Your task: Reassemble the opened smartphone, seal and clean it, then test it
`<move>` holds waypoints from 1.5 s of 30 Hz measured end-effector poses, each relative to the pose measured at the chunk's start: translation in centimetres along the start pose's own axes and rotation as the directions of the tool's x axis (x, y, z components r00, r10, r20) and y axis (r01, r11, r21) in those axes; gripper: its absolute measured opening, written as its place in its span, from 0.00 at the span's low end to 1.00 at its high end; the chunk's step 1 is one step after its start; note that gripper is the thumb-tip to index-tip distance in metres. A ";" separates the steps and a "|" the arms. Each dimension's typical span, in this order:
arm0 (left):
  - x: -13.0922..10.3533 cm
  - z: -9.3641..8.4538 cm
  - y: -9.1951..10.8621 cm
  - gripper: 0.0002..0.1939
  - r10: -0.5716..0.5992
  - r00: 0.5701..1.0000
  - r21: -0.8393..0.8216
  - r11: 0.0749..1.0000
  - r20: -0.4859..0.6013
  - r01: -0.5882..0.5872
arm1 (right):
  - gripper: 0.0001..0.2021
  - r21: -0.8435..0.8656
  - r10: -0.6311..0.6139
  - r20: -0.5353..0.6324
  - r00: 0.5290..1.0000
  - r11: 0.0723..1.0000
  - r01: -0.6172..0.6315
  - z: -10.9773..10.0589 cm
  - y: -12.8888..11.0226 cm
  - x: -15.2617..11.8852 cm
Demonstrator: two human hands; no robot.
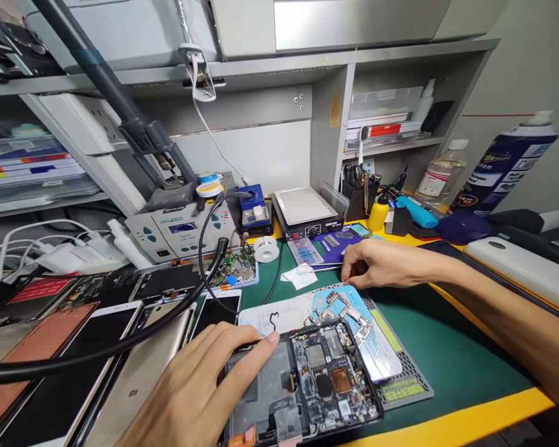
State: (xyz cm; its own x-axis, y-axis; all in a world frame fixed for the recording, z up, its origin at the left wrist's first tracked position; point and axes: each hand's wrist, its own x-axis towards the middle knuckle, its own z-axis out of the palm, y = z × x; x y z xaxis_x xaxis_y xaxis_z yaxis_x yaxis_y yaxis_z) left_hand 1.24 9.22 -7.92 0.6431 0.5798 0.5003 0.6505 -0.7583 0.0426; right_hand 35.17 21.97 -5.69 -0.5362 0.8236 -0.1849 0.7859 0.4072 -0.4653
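Note:
An opened phone [326, 382], its circuit board and bare battery side facing up, lies tilted at the front of the bench. My left hand [200, 379] is closed on its left side, thumb and fingers at the upper edge. Farther back, the fingers of my right hand [377, 264] are curled together at the edge of a purple box [333, 248]. A thin metal tool [328, 268] runs to those fingertips; its far part is hidden. Between the hands, a loose phone logic board [342, 313] lies on a blue-and-white plate [384, 360], partly behind the phone.
Several phones, including a gold one [142, 375], lie at left beneath a thick black cable [121, 347]. Behind stand a soldering station [186, 230], a solder spool [266, 250] and a heating plate [305, 208]. Bottles, including a spray can [503, 167], stand back right.

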 end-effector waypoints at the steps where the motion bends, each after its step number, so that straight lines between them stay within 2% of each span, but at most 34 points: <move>1: 0.1 -0.2 0.2 0.32 0.000 1.000 -0.017 1.000 0.008 0.000 | 0.09 0.001 0.004 0.008 1.000 1.000 -0.004 0.0 0.0 0.1; 11: 0.2 -0.3 0.4 0.27 -0.027 1.000 -0.134 0.991 0.006 0.028 | 0.07 -0.027 0.056 0.026 0.998 0.998 -0.055 0.2 -0.7 0.4; 15: 0.3 -0.4 0.5 0.26 -0.033 0.999 -0.129 0.991 0.001 0.032 | 0.07 -0.041 0.074 0.018 0.997 0.997 -0.073 0.0 -1.2 0.0; 18: 0.3 -0.5 0.5 0.26 -0.036 0.999 -0.112 0.993 0.002 0.036 | 0.05 0.029 0.081 -0.001 0.997 0.996 -0.081 -0.3 -1.0 -0.3; 21: 0.2 -0.4 0.5 0.27 -0.031 1.000 -0.087 0.996 0.001 0.031 | 0.06 0.218 0.059 -0.072 0.996 0.975 -0.042 -0.8 -0.5 -0.7; 24: 0.2 -0.5 0.4 0.27 -0.028 1.000 -0.063 0.998 -0.003 0.028 | 0.09 0.392 0.071 -0.201 0.977 0.920 0.014 -1.4 -0.8 -1.4; 27: 0.3 -0.6 -0.1 0.30 -0.001 1.000 -0.058 0.998 0.011 0.002 | 0.12 0.447 0.088 -0.335 0.938 0.891 0.076 -2.0 -2.0 -2.5; 30: 0.4 -0.8 -0.5 0.34 0.008 0.999 -0.067 0.998 0.048 -0.005 | 0.16 0.441 0.082 -0.427 0.901 0.888 0.128 -2.3 -3.5 -3.2; 33: 0.4 -1.3 -0.5 0.36 -0.048 0.993 -0.102 0.993 0.109 0.059 | 0.19 0.441 0.090 -0.460 0.883 0.887 0.140 -1.6 -4.5 -3.0; 38: 0.3 -2.1 -0.1 0.37 -0.134 0.979 -0.091 0.985 0.155 0.149 | 0.20 0.442 0.078 -0.430 0.900 0.887 0.134 1.6 -4.7 -1.1; 42: -0.1 -2.3 -0.2 0.37 -0.163 0.972 -0.093 0.979 0.169 0.180 | 0.17 0.268 0.075 -0.387 0.919 0.963 0.035 3.1 -4.6 -0.3; 43: -0.2 -2.3 -0.2 0.37 -0.173 0.967 -0.089 0.977 0.187 0.192 | 0.17 0.227 0.063 -0.402 0.913 0.973 0.033 3.1 -4.8 -0.4; 45: -0.4 -2.5 -0.3 0.38 -0.210 0.945 -0.070 0.970 0.251 0.234 | 0.18 0.181 0.043 -0.514 0.857 0.982 0.059 2.8 -5.3 -0.9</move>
State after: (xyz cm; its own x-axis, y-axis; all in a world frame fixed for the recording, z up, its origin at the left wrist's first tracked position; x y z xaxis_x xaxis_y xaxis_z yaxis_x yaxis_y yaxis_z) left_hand -0.22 8.48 -5.95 0.5723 0.7821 0.2465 0.7532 -0.6202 0.2192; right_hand 30.60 17.97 -5.42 -0.2675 0.9261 0.2663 0.6841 0.3771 -0.6243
